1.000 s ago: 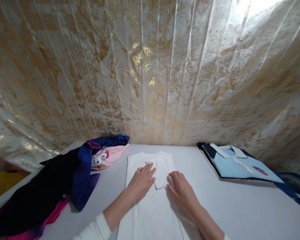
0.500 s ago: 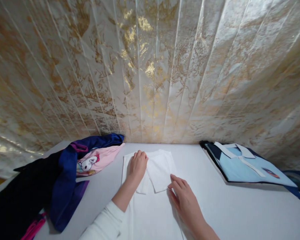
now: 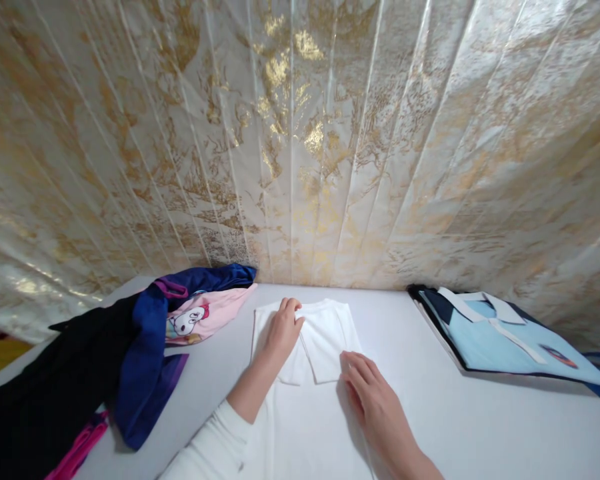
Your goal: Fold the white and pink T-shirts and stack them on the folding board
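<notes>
A white shirt (image 3: 315, 427) lies on the white table, its short sleeves folded inward over the body so that their hems nearly meet. My left hand (image 3: 283, 333) is at the upper part of the shirt, near the neckline, with bent fingers closed on the cloth; the fingertips are partly hidden. Beside the right sleeve (image 3: 325, 350), my right hand (image 3: 375, 400) touches the outer edge with its fingertips. Its fingers are loosely bent and the thumb stands a little apart from them.
At left lies a heap of clothes: a black and navy garment (image 3: 145, 360) and a pink one (image 3: 215, 310) with a cartoon print. A folded light blue polo shirt (image 3: 500, 340) tops a pile at right. Behind the table (image 3: 430, 427) hangs a gold-patterned curtain (image 3: 310, 200).
The view has shifted slightly, moving everything a little to the right. My left hand's fingers have bent more near the neckline. My right hand stays by the sleeve edge, its fingers closer together.
</notes>
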Demonstrator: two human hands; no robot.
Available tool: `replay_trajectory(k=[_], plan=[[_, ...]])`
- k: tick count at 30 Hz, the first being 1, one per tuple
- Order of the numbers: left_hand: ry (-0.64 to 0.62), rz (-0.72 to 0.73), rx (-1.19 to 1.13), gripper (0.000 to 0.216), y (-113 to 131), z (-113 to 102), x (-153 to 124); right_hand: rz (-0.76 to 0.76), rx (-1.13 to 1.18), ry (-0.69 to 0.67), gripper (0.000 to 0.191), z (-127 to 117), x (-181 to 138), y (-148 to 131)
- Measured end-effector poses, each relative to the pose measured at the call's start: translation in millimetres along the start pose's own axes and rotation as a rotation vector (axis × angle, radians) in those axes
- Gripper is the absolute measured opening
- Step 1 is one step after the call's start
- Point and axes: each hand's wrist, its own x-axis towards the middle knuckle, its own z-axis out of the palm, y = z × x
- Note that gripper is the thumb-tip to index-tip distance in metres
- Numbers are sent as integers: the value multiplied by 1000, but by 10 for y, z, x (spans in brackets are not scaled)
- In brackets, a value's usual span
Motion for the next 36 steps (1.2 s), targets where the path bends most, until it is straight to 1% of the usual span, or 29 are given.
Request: replay_trajectory(k=[5, 10, 12, 14, 16, 18, 20, 21, 23, 25, 27, 30, 33, 34, 36], plan=[[0, 36, 2, 28, 2, 12, 4, 11, 79, -18, 31, -18, 14, -37], [-7, 66, 62, 30, 0, -7, -4, 27, 143, -36, 35, -27, -6, -58], [-4, 95, 89, 36, 56, -30, -59, 42, 180, -37, 38, -41, -8, -48], [-20, 147, 107, 42, 163, -32, -171, 78, 215, -12, 38, -51, 7, 8], [-68, 218, 110, 45, 307, 4, -340, 123, 238, 32, 40, -48, 56, 118], [-159, 301, 114, 45, 451, 74, -538, 157, 245, 62, 44, -26, 154, 262], [-277, 357, 133, 46, 556, 159, -720, 168, 244, 31, 49, 25, 302, 402], [-327, 363, 142, 51, 585, 198, -795, 163, 239, -8, 51, 63, 389, 461], [-385, 339, 150, 66, 593, 262, -906, 135, 227, -86, 52, 160, 569, 552], [-404, 317, 153, 79, 557, 304, -974, 95, 213, -136, 48, 278, 726, 616], [-396, 313, 165, 83, 519, 330, -1020, 74, 189, -145, 42, 397, 833, 663], [-371, 296, 204, 82, 521, 339, -1065, 75, 129, -160, 42, 532, 883, 705], [-389, 281, 207, 81, 568, 279, -1056, 80, 70, -178, 46, 577, 856, 715], [-398, 287, 200, 78, 572, 238, -1029, 77, 53, -185, 46, 574, 847, 713], [-395, 295, 205, 65, 527, 124, -927, 67, 24, -202, 46, 557, 846, 702]])
